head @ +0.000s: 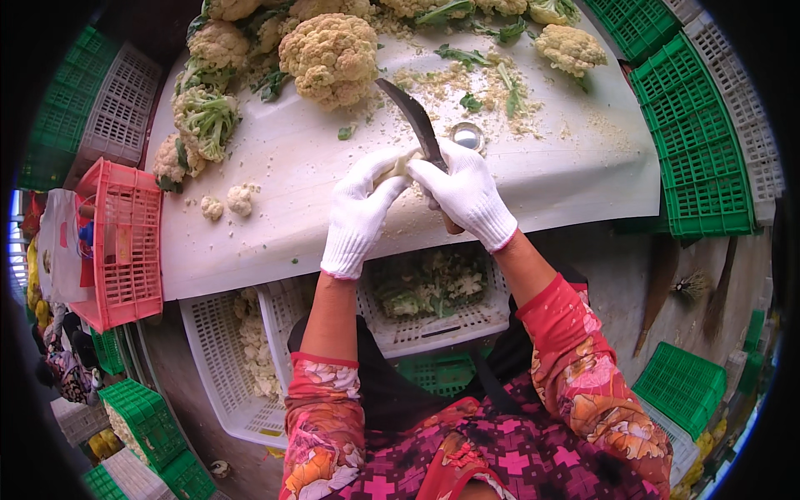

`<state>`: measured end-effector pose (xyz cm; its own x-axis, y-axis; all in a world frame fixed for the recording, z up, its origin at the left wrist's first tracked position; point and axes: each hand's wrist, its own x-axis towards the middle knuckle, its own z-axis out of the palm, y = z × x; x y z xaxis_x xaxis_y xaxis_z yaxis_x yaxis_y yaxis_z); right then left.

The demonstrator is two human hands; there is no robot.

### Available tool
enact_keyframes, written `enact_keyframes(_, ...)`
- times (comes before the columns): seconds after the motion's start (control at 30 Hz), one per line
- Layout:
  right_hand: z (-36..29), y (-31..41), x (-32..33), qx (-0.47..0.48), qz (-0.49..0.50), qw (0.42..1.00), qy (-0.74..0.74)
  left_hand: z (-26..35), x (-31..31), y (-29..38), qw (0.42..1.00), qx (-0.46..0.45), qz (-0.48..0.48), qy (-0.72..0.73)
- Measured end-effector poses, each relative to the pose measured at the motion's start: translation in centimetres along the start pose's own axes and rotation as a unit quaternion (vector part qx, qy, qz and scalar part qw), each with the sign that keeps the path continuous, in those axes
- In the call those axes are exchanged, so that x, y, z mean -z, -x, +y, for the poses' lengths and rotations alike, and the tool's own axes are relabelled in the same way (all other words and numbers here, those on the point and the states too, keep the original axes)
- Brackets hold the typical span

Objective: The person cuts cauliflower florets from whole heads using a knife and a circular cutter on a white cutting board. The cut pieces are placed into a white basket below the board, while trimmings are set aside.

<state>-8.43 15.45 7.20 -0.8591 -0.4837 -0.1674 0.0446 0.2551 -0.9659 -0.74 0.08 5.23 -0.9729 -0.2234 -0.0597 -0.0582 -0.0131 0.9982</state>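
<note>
My right hand (465, 190), in a white knit glove, grips a curved knife (415, 115) by its wooden handle (452, 224); the dark blade points away from me, to the upper left. In my gloved left hand (362, 203) is a small pale cauliflower piece (394, 170), mostly hidden by the fingers and close to the blade's base. Both hands meet above the near part of the white-covered table (281, 219). Beyond them sits a large cauliflower head (329, 59). Two small florets (226, 202) lie to the left.
More cauliflower heads (203, 112) line the left and far sides. A round metal-rimmed object (467, 135) lies just beyond my right hand. White crates with florets (256, 350) and trimmings (431, 287) stand below the near edge. A pink crate (128, 240) and green crates (694, 137) flank the table.
</note>
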Motion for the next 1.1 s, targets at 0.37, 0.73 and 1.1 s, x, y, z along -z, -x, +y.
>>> enact_keyframes(0.37,-0.6,-0.1,0.2,-0.082,-0.043,0.943,-0.32,-3.2,2.6,-1.2,0.833,0.095,0.079,0.54)
enact_keyframes(0.73,-0.2,0.4,-1.5,-0.007,-0.047,0.993,-0.105,-2.5,3.7,-0.4,0.791,0.141,0.135,0.58)
enact_keyframes(1.1,6.2,-2.7,-0.4,0.071,0.106,0.898,0.421,-3.1,20.9,12.5,0.859,-0.013,0.448,0.247)
